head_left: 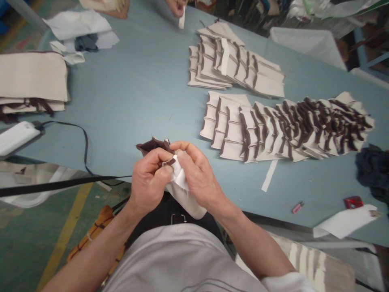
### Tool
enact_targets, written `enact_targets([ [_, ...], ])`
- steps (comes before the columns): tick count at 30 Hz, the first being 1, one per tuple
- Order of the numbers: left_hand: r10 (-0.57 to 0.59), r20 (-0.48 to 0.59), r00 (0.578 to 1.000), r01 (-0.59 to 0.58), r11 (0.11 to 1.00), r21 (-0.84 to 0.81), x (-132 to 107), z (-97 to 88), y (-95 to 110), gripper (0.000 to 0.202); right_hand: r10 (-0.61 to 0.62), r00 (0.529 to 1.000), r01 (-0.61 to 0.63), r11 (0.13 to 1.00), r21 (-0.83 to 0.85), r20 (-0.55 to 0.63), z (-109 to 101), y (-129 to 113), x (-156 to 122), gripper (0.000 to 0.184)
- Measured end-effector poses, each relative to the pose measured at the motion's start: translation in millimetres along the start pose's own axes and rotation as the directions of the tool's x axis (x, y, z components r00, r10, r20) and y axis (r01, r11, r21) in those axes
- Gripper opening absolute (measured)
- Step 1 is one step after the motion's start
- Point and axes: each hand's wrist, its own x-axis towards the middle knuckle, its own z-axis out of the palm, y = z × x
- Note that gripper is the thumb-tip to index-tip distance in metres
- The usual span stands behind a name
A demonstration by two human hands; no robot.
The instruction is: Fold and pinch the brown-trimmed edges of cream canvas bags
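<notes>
Both hands meet at the near edge of the blue table (146, 89). My left hand (149, 178) is closed, pinching a small cream fabric piece with dark brown trim (153, 145). My right hand (197, 172) is closed too, its fingertips pressed on the same piece and on a white strip or label (180, 177) tucked into it. The cream part of the piece (187, 200) hangs down below the hands, toward my lap.
Rows of overlapped cream pieces with brown trim lie ahead (285, 125) and farther back (234, 61). A folded cream stack (33, 79) sits at left by a white device (16, 137) with a black cable. Another person's hand (176, 7) holds a white strip at the far edge. A pink lighter (297, 207) lies near right.
</notes>
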Motion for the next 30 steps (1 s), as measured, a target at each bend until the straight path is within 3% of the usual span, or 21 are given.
enact_targets([
  [4,-0.102,0.209,0.973,0.109,0.994,-0.024,14,-11.5,9,0.008,-0.032,0.997,0.043,0.987,-0.152,0.073,-23,6,8,0.03],
  [7,-0.144,0.278,0.95,0.142,0.989,0.027,24,-17.0,26,0.009,-0.24,0.971,0.223,0.908,-0.354,-0.007,-40,1,13,0.025],
  [9,-0.154,0.297,0.942,0.142,0.988,0.061,28,-19.3,37,0.01,-0.433,0.9,0.41,0.796,-0.446,0.054,-46,-12,12,0.023],
  [11,-0.152,0.327,0.933,0.123,0.987,0.106,31,-20.9,47,0.011,-0.542,0.809,0.575,0.653,-0.493,0.227,-47,-29,9,0.025],
  [14,-0.121,0.369,0.921,0.07,0.986,0.149,34,-21.9,60,0.009,-0.578,0.664,0.739,0.416,-0.529,0.473,-43,-51,7,0.03],
  [17,-0.123,0.357,0.926,0.061,0.982,0.179,33,-22.0,70,0.005,-0.539,0.598,0.778,0.211,-0.592,0.594,-41,-62,10,0.028],
  [19,-0.16,0.358,0.92,0.102,0.979,0.175,31,-22.1,75,0.003,-0.468,0.613,0.766,0.153,-0.625,0.636,-41,-65,13,0.03],
  [20,-0.176,0.367,0.913,0.125,0.979,0.159,30,-22.4,76,0.004,-0.423,0.631,0.759,0.166,-0.63,0.65,-41,-67,13,0.032],
  [25,-0.121,0.342,0.932,0.102,0.992,0.073,27,-25.0,68,0.007,-0.183,0.793,0.591,0.463,-0.66,0.581,-35,-73,11,0.029],
  [27,-0.077,0.31,0.948,0.057,0.996,0.071,27,-25.5,60,0.009,-0.132,0.837,0.517,0.511,-0.687,0.531,-31,-73,10,0.029],
  [30,0.0,0.247,0.969,-0.016,0.998,0.063,25,-24.1,50,0.011,-0.101,0.865,0.453,0.579,-0.678,0.491,-28,-68,11,0.029],
])
